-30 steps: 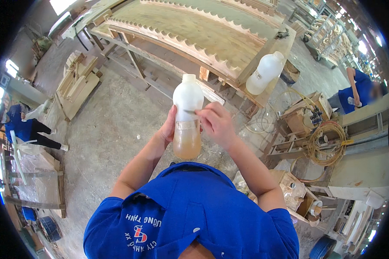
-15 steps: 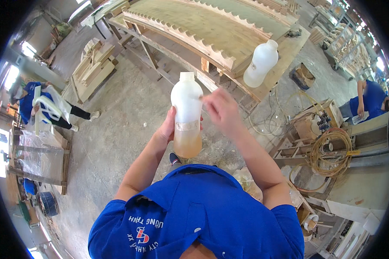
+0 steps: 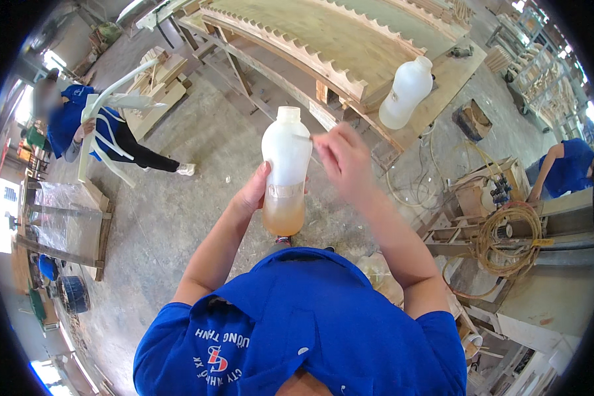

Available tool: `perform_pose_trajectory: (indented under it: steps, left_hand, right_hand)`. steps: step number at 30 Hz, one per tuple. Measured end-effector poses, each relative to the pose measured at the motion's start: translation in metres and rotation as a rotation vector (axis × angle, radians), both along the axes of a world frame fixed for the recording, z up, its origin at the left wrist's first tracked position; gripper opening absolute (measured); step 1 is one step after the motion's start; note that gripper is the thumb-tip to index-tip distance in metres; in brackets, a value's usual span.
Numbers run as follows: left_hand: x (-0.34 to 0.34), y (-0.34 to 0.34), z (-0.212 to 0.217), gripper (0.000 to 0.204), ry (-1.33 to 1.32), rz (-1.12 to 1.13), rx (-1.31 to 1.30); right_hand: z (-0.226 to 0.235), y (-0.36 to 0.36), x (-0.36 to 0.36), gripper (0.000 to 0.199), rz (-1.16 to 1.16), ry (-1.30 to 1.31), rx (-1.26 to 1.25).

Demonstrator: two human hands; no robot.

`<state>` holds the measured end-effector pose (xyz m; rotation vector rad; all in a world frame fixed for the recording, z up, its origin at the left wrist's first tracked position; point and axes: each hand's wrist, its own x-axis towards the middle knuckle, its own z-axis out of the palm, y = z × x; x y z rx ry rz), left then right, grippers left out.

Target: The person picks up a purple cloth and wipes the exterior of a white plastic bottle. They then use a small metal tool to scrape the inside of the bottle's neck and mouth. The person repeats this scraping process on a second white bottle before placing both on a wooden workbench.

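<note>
My left hand (image 3: 255, 187) is wrapped round a translucent white plastic bottle (image 3: 286, 153), held upright with its neck uncapped. Amber liquid stands in its lower part, below a tan band round the middle. Close to the bottle's right side, my right hand (image 3: 347, 162) pinches a thin, dark, stick-like thing (image 3: 303, 138). Its tip lies over or against the bottle's upper wall; its exact kind is too small and blurred to tell. A second, similar white bottle (image 3: 407, 92) stands on the corner of the wooden workbench (image 3: 444, 99).
Scalloped wooden strips (image 3: 290, 56) lie along the bench. At the left a person (image 3: 79, 122) in blue carries white curved pieces. Coiled yellow hose (image 3: 508, 237) hangs on equipment at the right, near another person (image 3: 567, 168). A wrapped pallet (image 3: 66, 221) stands at the left.
My right hand has shifted slightly, and the thin thing now shows against the bottle. The person at the left has walked closer with the white pieces; the one at the right has bent lower.
</note>
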<state>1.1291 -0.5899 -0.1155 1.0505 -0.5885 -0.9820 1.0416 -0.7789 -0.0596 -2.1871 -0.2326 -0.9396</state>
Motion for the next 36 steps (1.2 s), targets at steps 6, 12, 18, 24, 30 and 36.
perform_pose_trajectory:
  steps: [6, 12, 18, 24, 30, 36]
  left_hand:
    - [0.013, 0.004, -0.011, 0.096, 0.038, 0.053, 0.091]
    - [0.014, 0.003, -0.014, 0.097, 0.1, 0.056, 0.097]
    - [0.016, -0.002, -0.015, 0.095, 0.083, -0.061, -0.017]
    - [0.002, -0.009, -0.001, 0.098, 0.045, 0.166, 0.165]
    - [0.006, -0.012, -0.018, 0.103, 0.469, -0.048, -0.115]
    - [0.002, -0.023, -0.018, 0.104, 0.391, -0.154, -0.105]
  right_hand:
    - [-0.012, 0.006, -0.009, 0.016, 0.079, -0.004, -0.07]
    - [-0.007, 0.006, -0.003, 0.016, 0.018, -0.033, -0.03]
    - [-0.008, -0.003, 0.011, 0.012, 0.01, -0.087, 0.032]
    - [-0.023, 0.001, -0.001, 0.013, 0.095, -0.086, -0.028]
    - [-0.017, 0.001, -0.002, 0.014, 0.09, -0.099, 0.002]
    - [-0.01, -0.013, -0.003, 0.014, -0.001, -0.114, 0.027]
